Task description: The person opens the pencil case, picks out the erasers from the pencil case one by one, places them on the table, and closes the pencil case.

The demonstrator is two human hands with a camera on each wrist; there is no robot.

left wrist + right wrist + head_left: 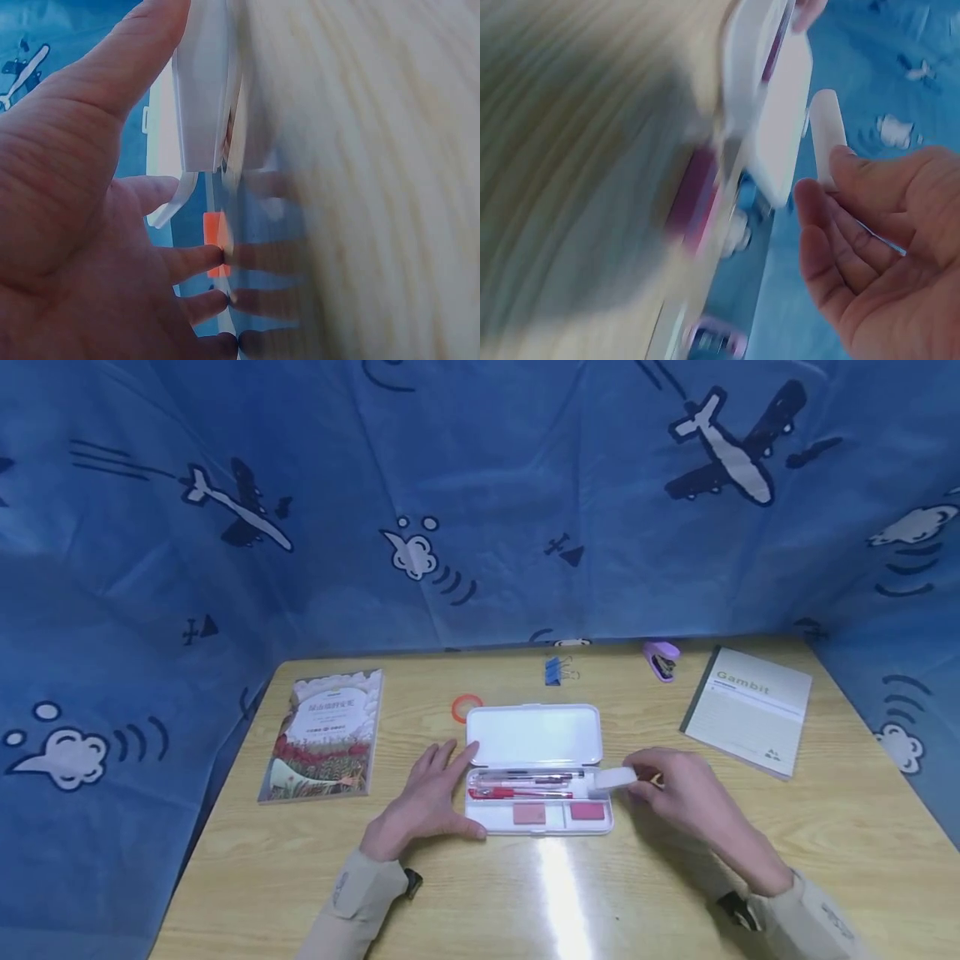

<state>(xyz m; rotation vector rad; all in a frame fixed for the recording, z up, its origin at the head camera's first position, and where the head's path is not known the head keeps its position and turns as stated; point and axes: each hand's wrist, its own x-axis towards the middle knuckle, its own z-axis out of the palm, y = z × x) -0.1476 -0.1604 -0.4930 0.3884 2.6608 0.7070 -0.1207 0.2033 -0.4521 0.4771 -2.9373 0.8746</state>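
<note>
An open white pencil case (pixel 491 817) lies mid-table, its lid (pixel 534 735) tipped back. Inside are several pens (pixel 525 793), one with a red cap, and two pink erasers (pixel 529 813) in the front compartments. My left hand (pixel 423 797) has its fingers spread at the case's left side, thumb by the front corner and index finger by the lid. With thumb and fingertips, my right hand (pixel 686 789) pinches a flat white oblong item with a rounded end (pixel 826 131) over the case's right end; its kind is unclear. A dark pink block (pixel 694 195) sits on the table below the right hand.
Behind the case are an orange-red ring (pixel 467 708), a blue binder clip (pixel 553 672) and a purple stapler (pixel 662 660). An illustrated book (pixel 322 735) lies at left, a notebook (pixel 750 710) at right. Blue printed cloth (pixel 480 527) hangs behind the table.
</note>
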